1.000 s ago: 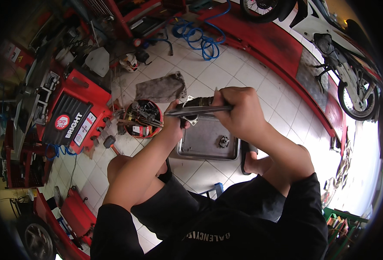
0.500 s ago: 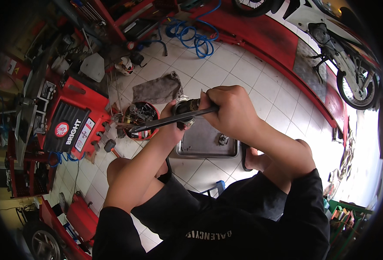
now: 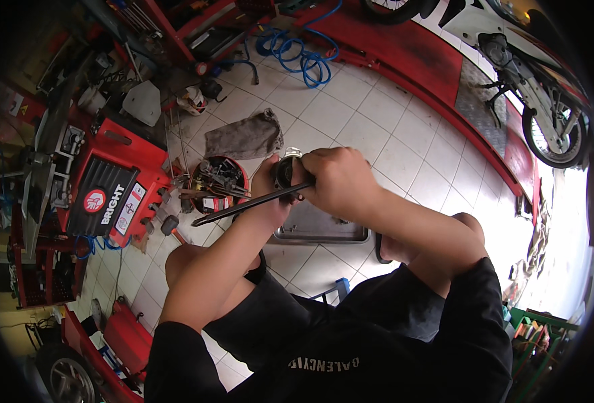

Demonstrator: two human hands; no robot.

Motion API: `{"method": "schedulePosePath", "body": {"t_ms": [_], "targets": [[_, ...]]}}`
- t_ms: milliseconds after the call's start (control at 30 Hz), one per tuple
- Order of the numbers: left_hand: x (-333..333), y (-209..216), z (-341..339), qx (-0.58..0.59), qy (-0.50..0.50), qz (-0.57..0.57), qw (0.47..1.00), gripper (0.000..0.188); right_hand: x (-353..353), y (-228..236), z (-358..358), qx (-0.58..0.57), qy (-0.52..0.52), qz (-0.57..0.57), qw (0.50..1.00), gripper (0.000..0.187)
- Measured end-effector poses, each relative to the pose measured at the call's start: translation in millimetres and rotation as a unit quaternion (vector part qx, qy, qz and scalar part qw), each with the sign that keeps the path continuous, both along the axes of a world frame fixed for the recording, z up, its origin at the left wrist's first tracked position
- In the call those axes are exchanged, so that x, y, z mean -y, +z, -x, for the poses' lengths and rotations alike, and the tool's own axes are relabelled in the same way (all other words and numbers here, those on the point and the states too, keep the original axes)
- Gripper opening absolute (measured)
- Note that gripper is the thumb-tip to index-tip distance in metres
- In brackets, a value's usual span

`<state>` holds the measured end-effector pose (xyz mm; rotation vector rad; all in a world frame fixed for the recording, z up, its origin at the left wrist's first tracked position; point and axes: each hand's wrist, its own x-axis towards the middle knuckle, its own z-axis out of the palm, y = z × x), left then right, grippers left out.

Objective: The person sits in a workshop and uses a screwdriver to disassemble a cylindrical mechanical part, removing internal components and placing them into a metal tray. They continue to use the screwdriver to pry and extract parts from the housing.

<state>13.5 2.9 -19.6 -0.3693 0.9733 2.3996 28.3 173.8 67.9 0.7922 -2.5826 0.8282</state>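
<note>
My left hand [image 3: 270,180] is wrapped round a silvery metal part [image 3: 293,153] with a dark round opening, held up over the tray. Closed and pressed against that part, my right hand [image 3: 337,176] grips a long dark bar-shaped tool [image 3: 253,203]. The tool slants down to the left across my left wrist, its narrow end in the air. My fingers hide most of the metal part and the tool's gripped end. Below my hands lies a shallow metal tray [image 3: 324,239] on the floor.
Left of the tray stands a red tub [image 3: 244,176] full of tools and parts. A grey rag [image 3: 243,136] lies beyond it. A red machine [image 3: 119,185] stands at left, a hammer [image 3: 169,225] beside it. Blue hose [image 3: 310,67] coils ahead; a motorcycle [image 3: 512,74] stands on a red ramp [image 3: 404,43].
My right hand has moved left and slightly down, closing over the metal part. The tool has shifted left and tilts lower at its free end. My left hand stays round the part.
</note>
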Motion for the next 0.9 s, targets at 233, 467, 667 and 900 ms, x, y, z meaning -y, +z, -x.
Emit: {"method": "schedulePosePath", "body": {"t_ms": [233, 467, 667, 900], "targets": [[5, 0, -2, -0.020, -0.019, 0.034, 0.999, 0.033, 3, 12, 1, 0.105, 0.007, -0.033, 0.994, 0.028], [12, -3, 12, 0.028, 0.042, -0.002, 0.999, 0.034, -12, 30, 15, 0.160, -0.012, -0.017, 0.987, 0.040], [30, 4, 21, 0.083, 0.089, -0.117, 0.986, 0.054, -45, 94, 20, 0.351, -0.041, 0.201, 0.913, 0.048], [39, 16, 29, 0.064, 0.075, -0.102, 0.990, 0.034, -99, 74, 50, 0.237, 0.012, 0.565, 0.790, 0.033]]}}
